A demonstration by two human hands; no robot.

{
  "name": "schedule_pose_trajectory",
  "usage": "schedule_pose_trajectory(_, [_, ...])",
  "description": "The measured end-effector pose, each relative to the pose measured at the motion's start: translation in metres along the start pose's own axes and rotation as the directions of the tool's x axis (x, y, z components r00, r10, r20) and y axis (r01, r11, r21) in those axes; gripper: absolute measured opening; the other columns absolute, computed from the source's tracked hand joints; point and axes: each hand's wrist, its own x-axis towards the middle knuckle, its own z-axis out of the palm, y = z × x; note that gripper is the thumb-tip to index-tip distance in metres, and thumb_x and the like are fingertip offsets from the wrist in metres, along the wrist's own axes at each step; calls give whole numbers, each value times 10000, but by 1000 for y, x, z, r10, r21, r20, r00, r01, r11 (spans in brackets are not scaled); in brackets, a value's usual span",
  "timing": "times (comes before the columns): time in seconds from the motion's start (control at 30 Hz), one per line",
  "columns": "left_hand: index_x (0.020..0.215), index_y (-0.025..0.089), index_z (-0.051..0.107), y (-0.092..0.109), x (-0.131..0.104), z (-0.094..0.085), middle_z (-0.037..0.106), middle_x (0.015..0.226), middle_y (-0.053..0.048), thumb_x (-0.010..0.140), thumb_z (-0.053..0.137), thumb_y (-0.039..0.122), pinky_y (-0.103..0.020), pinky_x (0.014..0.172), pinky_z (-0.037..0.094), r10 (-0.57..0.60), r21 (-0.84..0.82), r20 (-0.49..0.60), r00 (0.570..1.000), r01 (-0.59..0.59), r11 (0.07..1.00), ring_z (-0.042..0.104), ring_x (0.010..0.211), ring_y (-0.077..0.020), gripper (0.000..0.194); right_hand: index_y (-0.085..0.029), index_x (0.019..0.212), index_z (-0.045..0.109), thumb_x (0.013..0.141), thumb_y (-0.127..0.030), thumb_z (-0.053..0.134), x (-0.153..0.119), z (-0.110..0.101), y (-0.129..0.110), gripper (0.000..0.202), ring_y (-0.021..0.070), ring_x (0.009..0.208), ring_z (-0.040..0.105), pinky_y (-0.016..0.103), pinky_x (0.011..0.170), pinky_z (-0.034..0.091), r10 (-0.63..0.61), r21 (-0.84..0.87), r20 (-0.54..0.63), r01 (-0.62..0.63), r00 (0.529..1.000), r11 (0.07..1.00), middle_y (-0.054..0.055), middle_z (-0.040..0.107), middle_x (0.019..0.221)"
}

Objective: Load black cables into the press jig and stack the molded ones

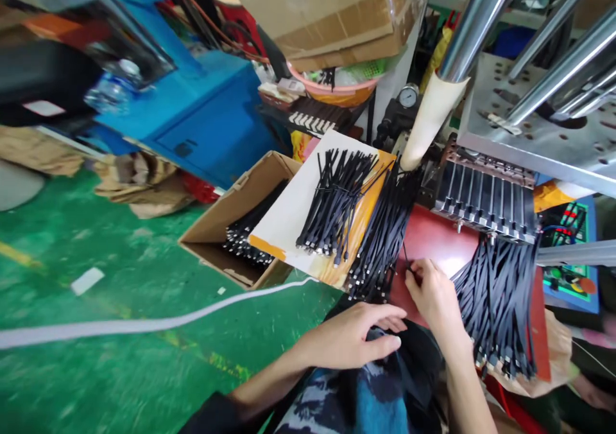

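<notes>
My right hand (433,296) is closed in a pinch over the red work surface (433,238), with one thin black cable (406,257) at its fingertips; most of that cable is hidden. My left hand (353,336) hovers above my lap, thumb and fingers apart, holding nothing. Just left of the right hand lies a pile of black cables (385,235) with metal plug ends. A tied bundle of black cables (334,206) rests on a white and orange board (289,219). More black cables (500,293) hang from a slotted metal mould (486,196) on the right.
A cardboard box (260,174) holding cables stands left of the board. Steel columns (481,23) and a perforated metal plate (543,113) rise behind the mould. A blue cabinet (206,126) stands at the back left, and a white hose (158,325) crosses above the green floor.
</notes>
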Motion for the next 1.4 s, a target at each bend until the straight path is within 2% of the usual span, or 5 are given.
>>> schedule_pose_trajectory(0.27, [1143, 121, 704, -13, 70, 47, 777, 863, -73, 951, 787, 490, -306, 818, 604, -82, -859, -82, 993, -29, 511, 772, 776, -175, 424, -244, 882, 614, 956, -341, 603, -113, -73, 5, 122, 153, 599, 584, 251, 555, 404, -8, 224, 604, -160, 797, 961, -29, 646, 717])
schedule_pose_trajectory(0.5, [1024, 111, 686, -1, 91, 44, 797, 833, -105, 935, 720, 685, -311, 790, 620, -27, -556, -27, 999, 8, 831, 770, 723, -182, 582, -220, 837, 615, 1065, -486, 489, -46, -60, 39, 372, 233, 615, 614, 323, 585, 275, 491, -418, -75, -474, 868, 775, 79, 676, 721])
schedule_pose_trajectory(0.93, [1035, 95, 789, 18, 94, 51, 810, 827, -119, 930, 768, 606, -274, 735, 579, -55, -669, 33, 998, 63, 740, 732, 673, -161, 523, -187, 899, 750, 997, -495, 682, -97, -73, 22, 330, 137, 633, 529, 248, 580, 407, 53, 587, 385, -289, 921, 757, 0, 631, 722])
schedule_pose_trajectory(1.17, [1029, 107, 800, 21, 61, 52, 828, 924, -121, 1051, 610, 516, -326, 833, 611, -81, -263, 141, 987, 117, 958, 771, 815, -208, 452, -213, 997, 797, 978, -509, 710, -58, -61, 11, 309, 131, 579, 564, 229, 519, 470, 408, 831, -62, -179, 911, 527, 12, 678, 739])
schedule_pose_trajectory(1.4, [1316, 162, 736, 68, 101, 10, 789, 1154, -93, 1014, 697, 340, -325, 989, 572, 301, 162, -142, 943, -277, 947, 742, 1031, -196, 353, -200, 768, 708, 1018, -385, 680, -62, -41, 3, 313, 164, 732, 591, 264, 629, 470, 199, 728, -110, -58, 974, 684, 35, 672, 835])
